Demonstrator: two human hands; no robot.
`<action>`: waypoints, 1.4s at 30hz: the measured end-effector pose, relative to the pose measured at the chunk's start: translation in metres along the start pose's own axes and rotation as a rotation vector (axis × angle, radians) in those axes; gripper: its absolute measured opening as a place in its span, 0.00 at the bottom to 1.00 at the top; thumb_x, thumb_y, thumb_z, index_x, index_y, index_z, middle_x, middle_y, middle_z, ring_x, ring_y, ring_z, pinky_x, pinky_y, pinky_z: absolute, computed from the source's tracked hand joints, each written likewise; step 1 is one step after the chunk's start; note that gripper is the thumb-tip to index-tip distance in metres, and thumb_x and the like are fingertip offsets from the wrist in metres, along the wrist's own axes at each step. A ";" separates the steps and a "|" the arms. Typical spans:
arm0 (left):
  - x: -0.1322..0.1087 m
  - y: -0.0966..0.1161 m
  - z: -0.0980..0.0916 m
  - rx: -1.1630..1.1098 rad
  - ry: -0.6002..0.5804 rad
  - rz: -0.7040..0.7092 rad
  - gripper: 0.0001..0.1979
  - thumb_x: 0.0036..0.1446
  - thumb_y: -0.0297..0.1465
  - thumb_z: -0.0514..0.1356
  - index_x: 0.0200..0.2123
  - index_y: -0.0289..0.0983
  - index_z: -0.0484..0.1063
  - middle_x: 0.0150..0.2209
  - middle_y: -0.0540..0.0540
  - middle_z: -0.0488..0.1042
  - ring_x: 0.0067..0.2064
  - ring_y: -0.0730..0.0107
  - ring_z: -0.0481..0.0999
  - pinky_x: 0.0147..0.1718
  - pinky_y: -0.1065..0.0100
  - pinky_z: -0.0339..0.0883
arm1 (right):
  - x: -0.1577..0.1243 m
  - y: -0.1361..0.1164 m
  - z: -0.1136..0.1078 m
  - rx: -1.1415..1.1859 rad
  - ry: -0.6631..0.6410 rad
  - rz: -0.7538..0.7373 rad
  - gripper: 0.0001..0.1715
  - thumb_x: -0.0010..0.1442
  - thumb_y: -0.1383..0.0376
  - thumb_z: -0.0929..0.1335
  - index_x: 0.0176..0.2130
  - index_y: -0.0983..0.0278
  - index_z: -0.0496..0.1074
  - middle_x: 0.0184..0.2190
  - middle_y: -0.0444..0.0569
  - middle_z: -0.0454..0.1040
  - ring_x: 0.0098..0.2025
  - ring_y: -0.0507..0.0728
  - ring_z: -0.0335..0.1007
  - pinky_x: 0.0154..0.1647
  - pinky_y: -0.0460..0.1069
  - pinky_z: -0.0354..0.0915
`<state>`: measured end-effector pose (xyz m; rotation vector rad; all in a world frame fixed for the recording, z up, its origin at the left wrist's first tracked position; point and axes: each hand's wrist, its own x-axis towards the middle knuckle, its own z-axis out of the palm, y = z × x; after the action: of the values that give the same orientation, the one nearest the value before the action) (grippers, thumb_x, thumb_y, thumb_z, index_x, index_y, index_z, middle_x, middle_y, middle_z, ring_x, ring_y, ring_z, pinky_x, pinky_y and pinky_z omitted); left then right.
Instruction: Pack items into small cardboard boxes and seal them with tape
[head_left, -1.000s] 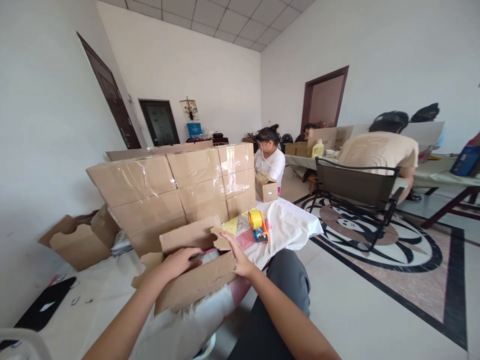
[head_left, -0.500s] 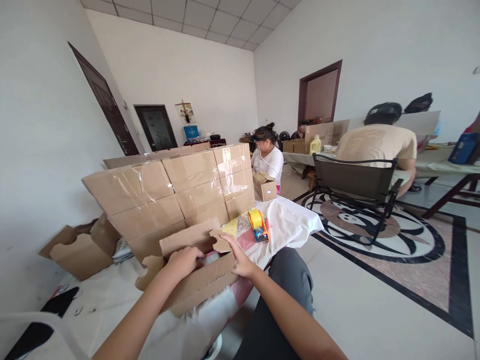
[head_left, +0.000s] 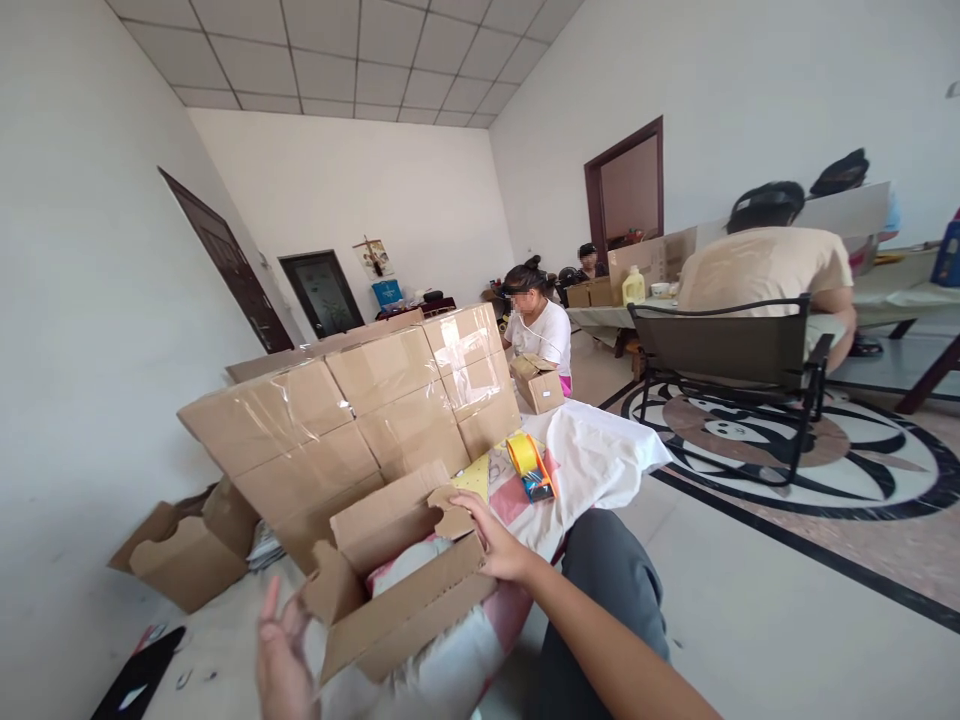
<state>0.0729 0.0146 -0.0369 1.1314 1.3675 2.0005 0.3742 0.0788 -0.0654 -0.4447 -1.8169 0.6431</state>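
Note:
An open cardboard box (head_left: 409,615) lies tilted on the cloth-covered table in front of me, its end flaps raised. White and pinkish-red material (head_left: 405,565) shows inside; I cannot tell whether it is contents or the tablecloth. My right hand (head_left: 491,540) grips the box's right end, fingers over the notched flap and thumb at the near corner. Just left of the box, my left hand (head_left: 285,640) is lifted, slightly blurred, with fingers apart and nothing in it. Beyond the box, an orange tape dispenser (head_left: 532,468) with a yellow roll rests on the tablecloth.
A wall of stacked, taped cartons (head_left: 360,400) stands right behind the box. Another open carton (head_left: 187,550) sits at the left. Across the table a person (head_left: 544,330) sits by a small carton (head_left: 538,385). Another person sits in a black chair (head_left: 720,350) at right.
My left hand has come out of the box and moved left and down, its fingers spreading. The right hand keeps its grip on the right end. The view has tilted up slightly.

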 end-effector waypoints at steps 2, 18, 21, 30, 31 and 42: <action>-0.009 -0.015 0.002 -0.108 -0.166 -0.080 0.46 0.57 0.66 0.49 0.69 0.45 0.61 0.64 0.39 0.71 0.67 0.38 0.67 0.65 0.37 0.61 | 0.000 -0.001 0.000 0.000 -0.004 0.028 0.53 0.51 0.55 0.78 0.67 0.58 0.55 0.66 0.61 0.57 0.73 0.68 0.50 0.73 0.63 0.48; -0.018 -0.029 0.003 0.039 -0.209 -0.015 0.30 0.54 0.58 0.62 0.45 0.38 0.79 0.62 0.37 0.73 0.68 0.38 0.64 0.68 0.40 0.56 | 0.000 -0.002 -0.002 0.011 0.011 0.081 0.43 0.53 0.48 0.76 0.60 0.59 0.62 0.63 0.59 0.60 0.69 0.67 0.55 0.70 0.62 0.52; -0.026 -0.013 0.016 0.155 -0.056 -0.257 0.33 0.54 0.57 0.62 0.50 0.36 0.76 0.59 0.35 0.74 0.64 0.36 0.68 0.64 0.39 0.61 | -0.002 -0.008 0.001 0.092 0.047 0.131 0.42 0.53 0.46 0.77 0.59 0.59 0.64 0.69 0.60 0.55 0.74 0.68 0.47 0.72 0.62 0.47; -0.044 0.013 0.041 0.063 -0.030 -0.140 0.33 0.62 0.51 0.58 0.68 0.50 0.59 0.69 0.45 0.65 0.70 0.46 0.62 0.68 0.43 0.57 | 0.003 -0.018 0.007 0.455 0.180 0.209 0.48 0.58 0.42 0.72 0.69 0.51 0.57 0.72 0.53 0.55 0.74 0.66 0.49 0.73 0.64 0.47; -0.044 0.014 0.041 0.072 -0.028 -0.141 0.33 0.62 0.51 0.58 0.68 0.51 0.59 0.70 0.45 0.64 0.71 0.47 0.62 0.68 0.44 0.57 | 0.003 -0.015 0.007 0.475 0.206 0.196 0.46 0.58 0.43 0.71 0.69 0.50 0.57 0.71 0.52 0.57 0.73 0.66 0.51 0.72 0.64 0.47; -0.032 0.020 0.037 0.726 -0.087 0.306 0.20 0.64 0.47 0.53 0.49 0.47 0.79 0.64 0.42 0.71 0.69 0.44 0.64 0.69 0.38 0.47 | 0.008 -0.020 -0.012 -0.075 0.111 0.092 0.29 0.72 0.43 0.58 0.54 0.57 0.75 0.61 0.54 0.69 0.67 0.61 0.58 0.70 0.61 0.53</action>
<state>0.1229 0.0025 -0.0237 1.8016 2.0514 1.6299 0.3829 0.0706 -0.0436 -0.6062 -1.7270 0.6025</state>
